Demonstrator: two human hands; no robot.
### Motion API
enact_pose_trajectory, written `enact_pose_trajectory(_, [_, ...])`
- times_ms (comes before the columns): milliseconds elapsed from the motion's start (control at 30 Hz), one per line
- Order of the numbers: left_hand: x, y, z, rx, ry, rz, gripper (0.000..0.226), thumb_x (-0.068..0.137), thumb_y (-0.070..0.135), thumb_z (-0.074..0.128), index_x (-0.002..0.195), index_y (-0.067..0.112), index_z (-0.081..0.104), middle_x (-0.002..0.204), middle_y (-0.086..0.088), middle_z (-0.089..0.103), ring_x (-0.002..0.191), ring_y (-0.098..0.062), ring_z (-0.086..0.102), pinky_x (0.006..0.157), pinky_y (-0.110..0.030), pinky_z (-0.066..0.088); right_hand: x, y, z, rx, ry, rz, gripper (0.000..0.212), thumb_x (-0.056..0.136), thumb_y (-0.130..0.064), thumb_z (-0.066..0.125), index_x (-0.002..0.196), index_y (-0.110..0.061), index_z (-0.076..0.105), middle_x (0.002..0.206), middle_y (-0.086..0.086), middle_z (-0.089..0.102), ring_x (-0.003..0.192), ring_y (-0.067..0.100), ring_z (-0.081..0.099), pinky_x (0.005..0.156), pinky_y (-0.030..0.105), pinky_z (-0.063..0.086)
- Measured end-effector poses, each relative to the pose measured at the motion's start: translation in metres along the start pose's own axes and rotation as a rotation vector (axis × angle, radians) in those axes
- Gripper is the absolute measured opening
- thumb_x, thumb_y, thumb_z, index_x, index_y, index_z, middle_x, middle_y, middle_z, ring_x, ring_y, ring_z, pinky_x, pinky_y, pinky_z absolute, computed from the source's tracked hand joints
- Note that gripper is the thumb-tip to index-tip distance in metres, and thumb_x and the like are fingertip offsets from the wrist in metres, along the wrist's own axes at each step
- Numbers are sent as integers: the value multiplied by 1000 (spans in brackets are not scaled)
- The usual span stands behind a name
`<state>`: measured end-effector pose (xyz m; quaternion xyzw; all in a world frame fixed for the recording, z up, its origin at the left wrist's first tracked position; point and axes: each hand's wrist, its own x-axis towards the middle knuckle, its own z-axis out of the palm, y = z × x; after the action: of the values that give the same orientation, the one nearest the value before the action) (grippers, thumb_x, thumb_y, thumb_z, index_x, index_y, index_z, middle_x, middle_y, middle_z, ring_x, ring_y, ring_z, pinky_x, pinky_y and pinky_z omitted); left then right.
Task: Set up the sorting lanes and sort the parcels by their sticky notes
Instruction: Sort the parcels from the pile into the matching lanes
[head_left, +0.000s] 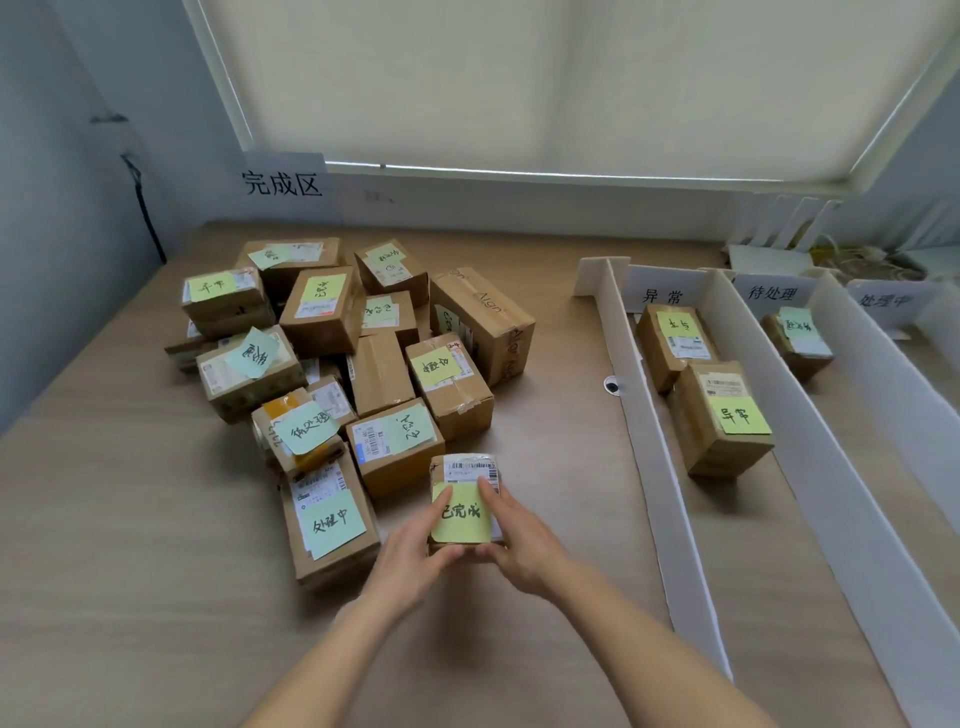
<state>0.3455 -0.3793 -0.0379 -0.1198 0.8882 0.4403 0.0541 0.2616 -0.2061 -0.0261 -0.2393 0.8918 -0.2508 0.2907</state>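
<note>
Both hands, the left hand (415, 540) and right hand (519, 540), squeeze a small box (465, 501) near the pile (332, 353), so the person should read its green note (461, 514) before picking a lane (691, 395).

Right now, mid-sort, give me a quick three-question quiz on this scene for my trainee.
1. True or false: both hands hold the small parcel with the 已完成 note.
2. How many parcels lie in the 异常 lane? A) one B) two C) four
3. Fill in: the sign on the wall behind the pile reads ____.

Key: 1 true, the left hand and right hand grip its sides. 2 B. 3 完成区.
</note>
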Motion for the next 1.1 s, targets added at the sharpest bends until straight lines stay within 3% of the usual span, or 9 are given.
enact_pose_trajectory(133, [-2, 69, -32, 71, 47, 92, 78, 89, 30, 71, 152, 39, 27, 149, 11, 43, 133, -9, 41, 106, -28, 40, -42, -31, -62, 12, 126, -14, 82, 102, -21, 56, 162, -33, 1, 169, -12, 2, 150, 21, 25, 119, 32, 29])
enact_pose_trajectory(233, [-19, 132, -56, 114, 63, 193, 77, 90, 32, 69, 153, 39, 25, 148, 5, 45, 132, -12, 43, 105, -28, 39, -91, -57, -115, -27, 220, -18, 81, 102, -20, 57, 162, -32, 3, 167, -9, 14, 148, 23, 30, 116, 33, 33])
enact_pose_trajectory(333, [-40, 187, -75, 103, 93, 289, 77, 90, 28, 69, 153, 33, 27, 147, 2, 46, 131, -14, 45, 101, -26, 41, -140, -82, -156, -33, 301, -45, 82, 100, -16, 59, 162, -29, 7, 168, -6, 11, 150, 25, 27, 119, 39, 33])
enact_pose_trajectory(467, [-89, 258, -93, 97, 84, 427, 76, 88, 28, 71, 153, 31, 30, 136, -3, 56, 114, -14, 55, 80, -12, 43, -231, -113, -194, -128, 453, -4, 83, 101, -20, 59, 162, -28, 5, 169, -4, 8, 151, 26, 25, 121, 43, 29])
enact_pose_trajectory(567, [-126, 302, -99, 67, 91, 537, 78, 85, 32, 75, 151, 34, 34, 134, -1, 60, 110, -15, 61, 87, -22, 50, -301, -129, -212, -165, 545, -2, 81, 101, -21, 59, 163, -25, 7, 169, -2, 8, 152, 27, 21, 123, 40, 24])
enact_pose_trajectory(700, [-169, 359, -88, 24, 26, 645, 78, 83, 33, 77, 149, 37, 36, 133, 2, 62, 103, -12, 65, 91, -31, 53, -388, -132, -232, -163, 636, 58, 81, 100, -21, 61, 162, -24, 9, 169, 0, 12, 153, 25, 20, 123, 38, 21])
enact_pose_trajectory(900, [-228, 451, -43, -39, -111, 762, 76, 85, 21, 77, 150, 26, 37, 128, 5, 62, 109, -8, 63, 87, -11, 43, -500, -103, -258, -156, 766, 145, 82, 99, -23, 63, 162, -26, 12, 163, 4, 29, 140, 28, 42, 116, 43, 36])
enact_pose_trajectory(1100, [-275, 530, 27, -14, -191, 817, 81, 86, 29, 75, 149, 42, 26, 113, 8, 65, 95, -15, 71, 78, -19, 50, -599, -46, -275, -149, 856, 212, 81, 98, -24, 64, 162, -25, 14, 154, 4, 42, 134, 26, 47, 110, 39, 40])
